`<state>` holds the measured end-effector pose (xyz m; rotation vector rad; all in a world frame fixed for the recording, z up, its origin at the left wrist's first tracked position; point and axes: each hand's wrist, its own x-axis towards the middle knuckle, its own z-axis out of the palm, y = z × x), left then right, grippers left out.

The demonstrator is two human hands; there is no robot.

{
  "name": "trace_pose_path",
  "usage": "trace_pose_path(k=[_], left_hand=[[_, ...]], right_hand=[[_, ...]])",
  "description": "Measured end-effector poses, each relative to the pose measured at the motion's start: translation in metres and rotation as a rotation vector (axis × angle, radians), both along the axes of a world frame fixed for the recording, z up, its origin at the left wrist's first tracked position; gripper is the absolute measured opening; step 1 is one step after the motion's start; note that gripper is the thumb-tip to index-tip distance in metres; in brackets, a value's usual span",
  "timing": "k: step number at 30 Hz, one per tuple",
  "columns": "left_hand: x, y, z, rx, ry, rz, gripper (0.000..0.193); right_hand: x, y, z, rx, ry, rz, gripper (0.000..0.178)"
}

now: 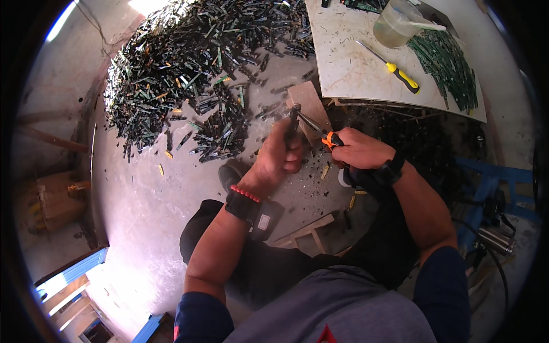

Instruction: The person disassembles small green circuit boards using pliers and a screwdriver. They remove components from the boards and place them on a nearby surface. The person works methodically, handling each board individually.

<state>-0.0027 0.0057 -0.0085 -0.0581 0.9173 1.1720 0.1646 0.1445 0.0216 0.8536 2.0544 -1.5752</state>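
Both forearms reach forward from the lower edge and angle inward; the left hand [279, 151] is curled with its knuckles outward, its fingers wrapped round one dark strip [292, 124] that stands up over the block [310, 102]; the right hand [363, 150] comes in from the side, wrapped firmly round the orange-and-black handle of one tool [330, 140], whose metal end reaches the strip's top – whether they touch I cannot tell; a white label [263, 222] shows by the left wrist, its print too small to read; by count there is one block, one cup [394, 30] and one yellow-and-black screwdriver [403, 78] on one pale board [349, 66] – the strips in the floor pile [183, 66] are too many to count
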Motion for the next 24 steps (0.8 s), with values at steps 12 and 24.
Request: trace_pose_path(k=[12, 24], left_hand=[[0.008, -0.005, -0.002, 0.057, 0.36, -0.039, 0.05], [0.006, -0.008, -0.017, 0.364, 1.243, -0.118, 0.035]], right_hand=[[0.003, 0.004, 0.0, 0.082, -0.079, 0.087, 0.02], [0.0, -0.004, -0.003, 0.322, 0.042, 0.134, 0.02]])
